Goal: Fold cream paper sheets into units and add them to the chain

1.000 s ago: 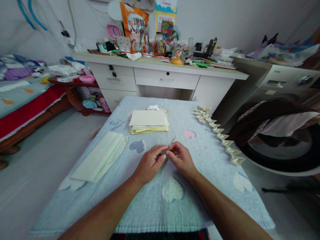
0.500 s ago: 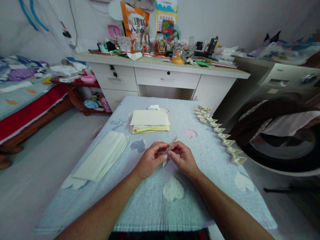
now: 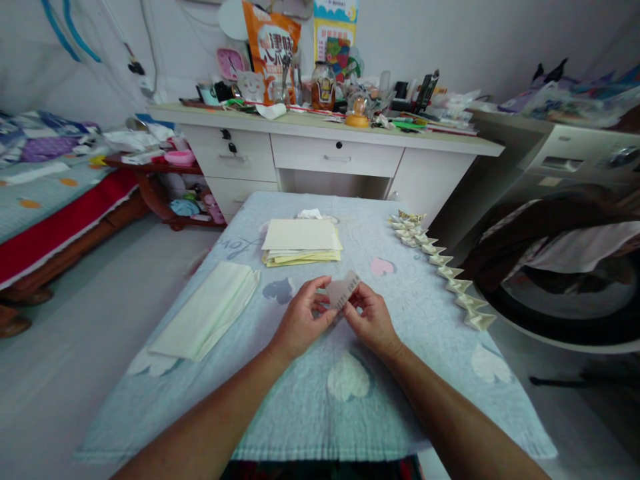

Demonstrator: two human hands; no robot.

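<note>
Between my hands, above the middle of the cloth-covered table, is a small folded piece of paper (image 3: 342, 291) with printed marks along its lower edge. My left hand (image 3: 304, 315) grips its left side with thumb and fingers. On the opposite side, my right hand (image 3: 371, 317) pinches its lower right edge. Beyond my hands lies a stack of cream and yellow paper sheets (image 3: 301, 235). To the left rests a folded bundle of pale paper (image 3: 207, 310). A slanting row of folded paper boats (image 3: 450, 272) stands along the table's right side.
A pale blue cloth with heart patterns (image 3: 400, 400) covers the table. Behind it stands a white desk (image 3: 336, 155) crowded with jars, a snack bag and small items. A washing machine (image 3: 565, 160) is at the right, a bed (image 3: 60, 193) at the left.
The folded paper has turned from nearly edge-on to showing a broad face with printing. My fingers have shifted around it; the stack, bundle and paper boats stay put.
</note>
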